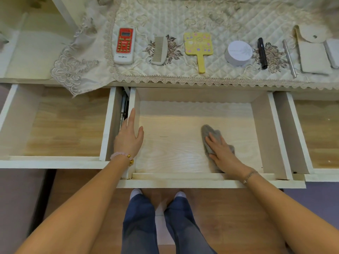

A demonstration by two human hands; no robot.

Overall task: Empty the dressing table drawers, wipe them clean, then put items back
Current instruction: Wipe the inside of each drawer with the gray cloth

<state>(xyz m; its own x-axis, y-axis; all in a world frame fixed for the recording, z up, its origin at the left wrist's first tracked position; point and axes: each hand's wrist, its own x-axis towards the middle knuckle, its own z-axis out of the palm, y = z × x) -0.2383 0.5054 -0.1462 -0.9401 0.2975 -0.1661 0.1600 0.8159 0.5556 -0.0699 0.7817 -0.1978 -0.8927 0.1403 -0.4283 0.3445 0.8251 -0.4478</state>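
Observation:
The middle drawer (260,125) is pulled out and holds nothing but a grey cloth (208,132). My right hand (222,153) lies flat on the cloth and presses it onto the drawer's wooden floor, right of centre. My left hand (128,134) rests on the drawer's left wall with its fingers stretched out. The left drawer (104,125) and the right drawer (300,134) are also pulled out, and nothing shows inside them. On the quilted table cover (183,19) lie a red remote (124,45), a comb (159,51), a yellow hand mirror (199,46), a white round jar (238,53) and a black tube (262,53).
A metal rod (289,58) and a beige pouch (313,52) lie at the right end of the cover. Lace trim (73,70) hangs over the left drawer's back edge. My legs and feet stand on the wooden floor (238,217) under the middle drawer.

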